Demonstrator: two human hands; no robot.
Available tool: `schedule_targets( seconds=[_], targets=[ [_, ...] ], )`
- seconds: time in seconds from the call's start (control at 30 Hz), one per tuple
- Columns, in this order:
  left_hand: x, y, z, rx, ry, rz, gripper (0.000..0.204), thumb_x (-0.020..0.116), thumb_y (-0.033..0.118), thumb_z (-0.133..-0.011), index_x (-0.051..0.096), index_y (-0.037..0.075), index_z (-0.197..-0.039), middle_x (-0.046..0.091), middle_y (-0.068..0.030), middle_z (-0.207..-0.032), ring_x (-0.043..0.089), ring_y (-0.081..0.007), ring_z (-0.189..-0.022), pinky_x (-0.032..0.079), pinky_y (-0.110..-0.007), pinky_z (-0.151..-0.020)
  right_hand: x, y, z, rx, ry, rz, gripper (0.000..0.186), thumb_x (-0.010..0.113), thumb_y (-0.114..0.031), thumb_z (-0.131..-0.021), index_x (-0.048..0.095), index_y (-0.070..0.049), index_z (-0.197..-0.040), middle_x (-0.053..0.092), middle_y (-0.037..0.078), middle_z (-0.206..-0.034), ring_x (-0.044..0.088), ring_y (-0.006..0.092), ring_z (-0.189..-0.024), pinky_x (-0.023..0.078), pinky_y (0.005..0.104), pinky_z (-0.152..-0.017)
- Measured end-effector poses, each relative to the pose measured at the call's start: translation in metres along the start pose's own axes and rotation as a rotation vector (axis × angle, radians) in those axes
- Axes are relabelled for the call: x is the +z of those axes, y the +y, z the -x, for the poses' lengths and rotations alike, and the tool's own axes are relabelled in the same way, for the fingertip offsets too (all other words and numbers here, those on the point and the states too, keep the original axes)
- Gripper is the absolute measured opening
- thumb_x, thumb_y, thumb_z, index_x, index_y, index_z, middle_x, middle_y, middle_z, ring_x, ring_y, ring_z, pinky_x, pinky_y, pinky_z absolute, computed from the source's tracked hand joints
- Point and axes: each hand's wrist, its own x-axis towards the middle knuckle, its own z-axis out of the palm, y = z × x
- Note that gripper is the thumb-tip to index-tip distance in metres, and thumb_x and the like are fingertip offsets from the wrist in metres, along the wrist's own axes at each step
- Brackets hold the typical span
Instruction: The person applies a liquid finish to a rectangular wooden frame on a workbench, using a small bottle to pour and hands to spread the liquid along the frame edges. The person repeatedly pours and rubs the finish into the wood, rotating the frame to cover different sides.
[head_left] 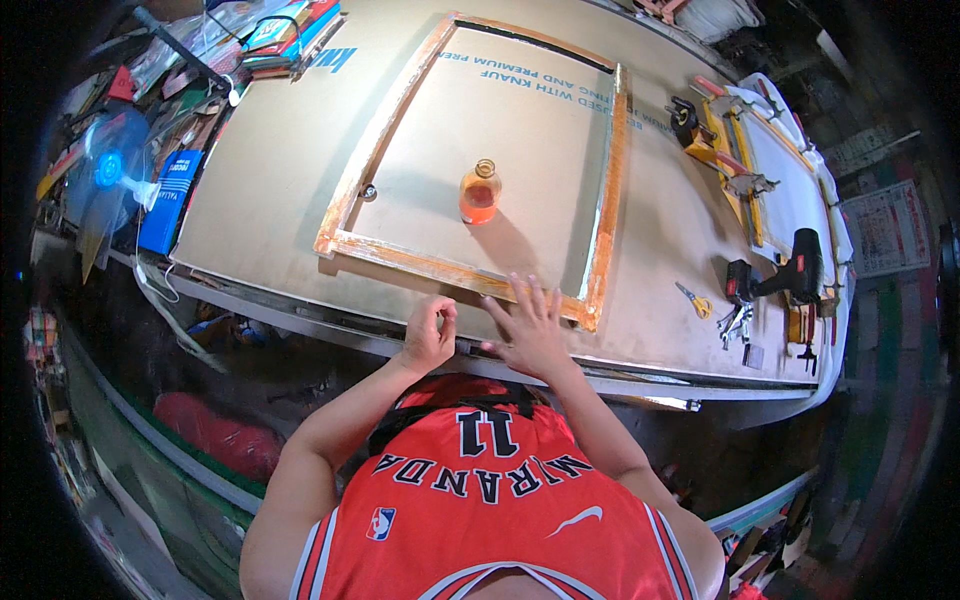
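A rectangular wooden frame with patchy orange-brown and pale rails lies flat on the board-topped table. My right hand is open, fingers spread, at the frame's near rail close to its right corner; the fingertips overlap the rail, and I cannot tell if they press on it. To its left, my left hand is held at the table's near edge with thumb and fingers curled together. What it pinches, if anything, is too small to make out. Inside the frame stands an uncapped clear bottle partly filled with orange-red liquid.
A small round metal piece sits by the left rail. On the right are yellow-handled scissors, a cordless drill and several clamps around another frame. A blue box, a clip-on fan and stacked books crowd the left.
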Motion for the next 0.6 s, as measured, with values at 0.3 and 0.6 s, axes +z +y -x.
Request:
schedule_targets(
  seconds=[0.3,0.6],
  targets=[
    [0.005,0.002,-0.007,0.041,-0.129,0.085,0.035,0.061,-0.01,-0.079,0.055,0.004,-0.111,0.063,-0.0122,-0.091,0.063,-0.0298,-0.082,0.051,-0.04,-0.076,-0.008,0.049,0.066,0.453,0.064,0.082,0.088,0.067,-0.064,-0.087,0.046,-0.012,-0.155,0.011,0.017,-0.171,0.006,0.0424,-0.158,0.008,0.0754,-0.118],
    [-0.002,0.001,-0.01,0.046,-0.194,0.118,0.034,0.061,-0.009,-0.079,0.055,0.004,-0.11,0.063,-0.0124,-0.091,0.063,-0.0308,-0.081,0.05,-0.041,-0.076,0.017,0.006,0.046,0.416,0.117,0.039,0.097,0.068,-0.065,-0.086,0.04,-0.002,-0.155,0.012,0.021,-0.17,0.006,0.0425,-0.157,0.006,0.0744,-0.118]
  ],
)
